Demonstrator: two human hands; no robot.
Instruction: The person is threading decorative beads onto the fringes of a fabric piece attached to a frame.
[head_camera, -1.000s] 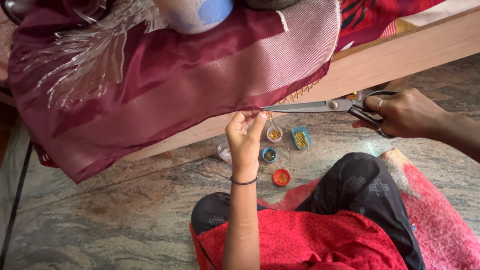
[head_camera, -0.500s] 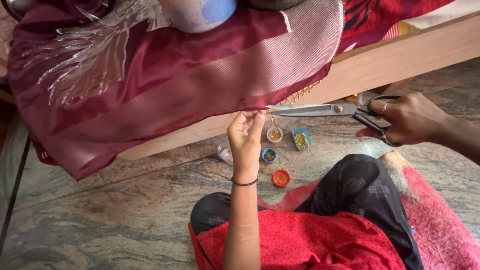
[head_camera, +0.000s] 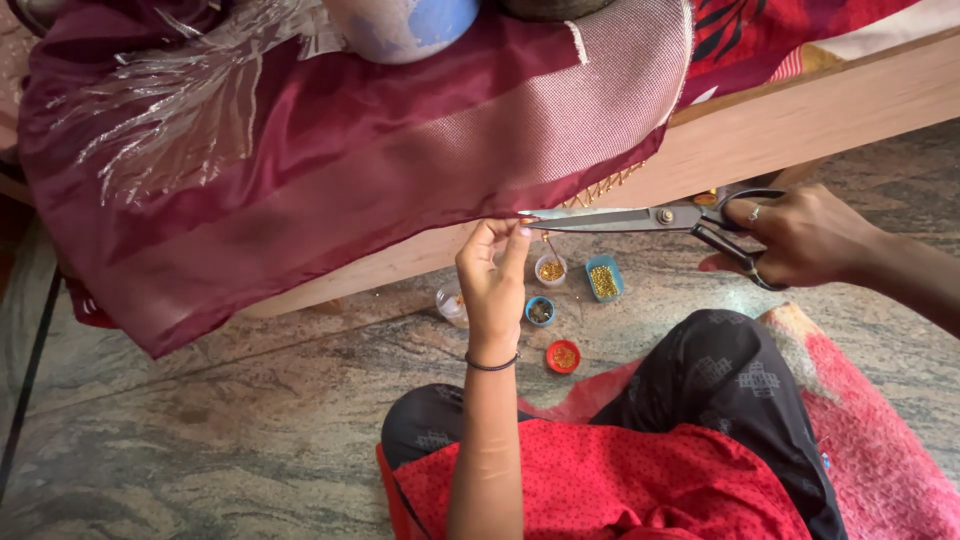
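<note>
A maroon cloth (head_camera: 330, 170) with a shiny woven border hangs over the edge of a wooden frame (head_camera: 800, 130). My left hand (head_camera: 495, 275) pinches the cloth's lower edge between thumb and fingers. My right hand (head_camera: 800, 235) grips the black handles of large metal scissors (head_camera: 640, 217). The blades point left, and their tips meet the cloth's edge right above my left fingers. A thin thread hangs down from that spot.
Several small round and square containers of beads (head_camera: 604, 280) stand on the stone floor (head_camera: 200, 440) below the frame. I sit cross-legged in red and black clothing on a red mat (head_camera: 880, 450). A blue and white object (head_camera: 400, 25) rests on the cloth.
The scissors and my right hand have shifted slightly right and the blades have closed at the cloth's edge. My left hand keeps its pinch on the edge.
</note>
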